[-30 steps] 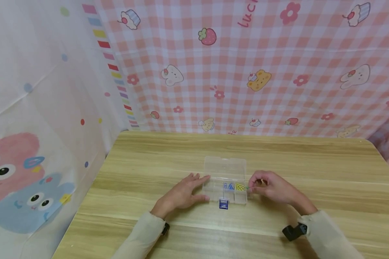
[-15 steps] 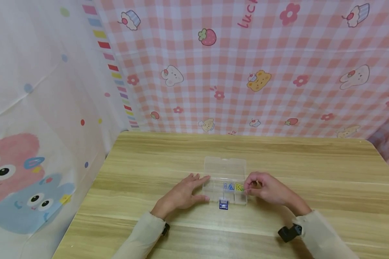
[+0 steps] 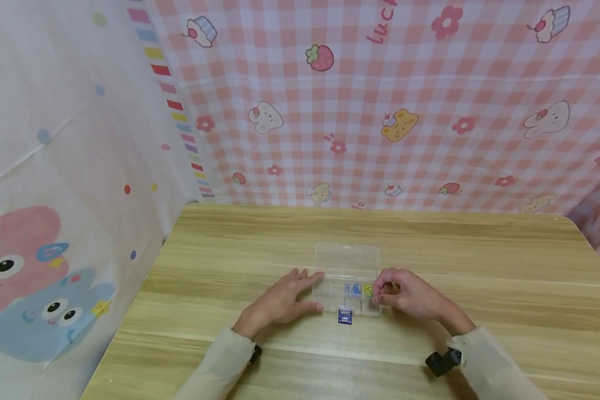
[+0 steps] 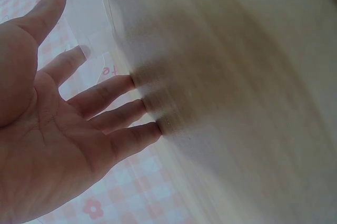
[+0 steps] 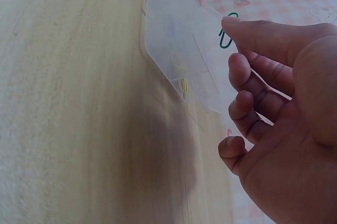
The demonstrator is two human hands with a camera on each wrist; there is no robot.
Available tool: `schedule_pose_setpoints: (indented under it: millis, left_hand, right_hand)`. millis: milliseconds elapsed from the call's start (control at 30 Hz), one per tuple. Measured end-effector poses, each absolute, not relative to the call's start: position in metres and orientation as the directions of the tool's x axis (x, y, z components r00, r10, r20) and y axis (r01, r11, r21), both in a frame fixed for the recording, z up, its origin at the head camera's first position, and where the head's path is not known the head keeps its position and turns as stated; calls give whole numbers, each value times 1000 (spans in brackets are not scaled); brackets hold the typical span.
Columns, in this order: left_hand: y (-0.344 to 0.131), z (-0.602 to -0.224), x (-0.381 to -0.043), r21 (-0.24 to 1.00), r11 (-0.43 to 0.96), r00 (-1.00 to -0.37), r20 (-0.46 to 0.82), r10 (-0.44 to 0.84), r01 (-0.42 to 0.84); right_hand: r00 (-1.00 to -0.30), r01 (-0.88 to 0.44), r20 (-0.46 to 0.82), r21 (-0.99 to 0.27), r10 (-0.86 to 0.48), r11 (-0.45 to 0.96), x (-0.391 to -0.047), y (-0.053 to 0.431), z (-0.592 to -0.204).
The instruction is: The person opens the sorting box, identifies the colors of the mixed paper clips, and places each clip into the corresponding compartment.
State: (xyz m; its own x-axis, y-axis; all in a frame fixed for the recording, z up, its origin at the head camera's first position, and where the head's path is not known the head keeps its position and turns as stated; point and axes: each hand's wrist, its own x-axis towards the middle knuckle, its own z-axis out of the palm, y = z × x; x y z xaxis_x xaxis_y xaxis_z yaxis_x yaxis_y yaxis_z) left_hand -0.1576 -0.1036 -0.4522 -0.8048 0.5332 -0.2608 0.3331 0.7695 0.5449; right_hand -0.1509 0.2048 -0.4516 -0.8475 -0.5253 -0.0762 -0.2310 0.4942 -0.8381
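Note:
A clear plastic divided box [image 3: 330,303] lies on the table with its lid [image 3: 347,259] folded back. Blue paper clips [image 3: 355,289] and yellow paper clips [image 3: 367,289] fill two neighbouring back-row compartments. Between thumb and forefinger my right hand [image 3: 412,293] pinches a green paper clip [image 5: 226,37], held above the box's right end. Its other fingers are loosely curled. At the box's left end rests my left hand [image 3: 283,297], thumb and forefinger touching the box; three of its fingertips [image 4: 126,81] meet the table in the left wrist view.
A blue latch [image 3: 345,316] sticks out from the box's front edge toward me. The wood-grain table [image 3: 260,239] runs back to a pink checked cloth [image 3: 300,150]. A white printed cloth [image 3: 95,183] hangs along the left side.
My right hand has moved left, from beside the box to over its right end, carrying the green paper clip. The left hand and the box stay where they were.

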Motion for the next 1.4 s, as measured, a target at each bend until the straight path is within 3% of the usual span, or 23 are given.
schedule_pose_setpoints:
  millis: [600,1400]
  left_hand:
    - [-104,-455,-157,552,761,-803,-251,541,340]
    - [-102,-454,-157,540,771,-806,-259,533,337]
  right_hand:
    - [-866,-185,-110,-836,-488,516,-148,212,-456]
    - [-909,-195,-53,-823,-414,534,-130,266,-456]
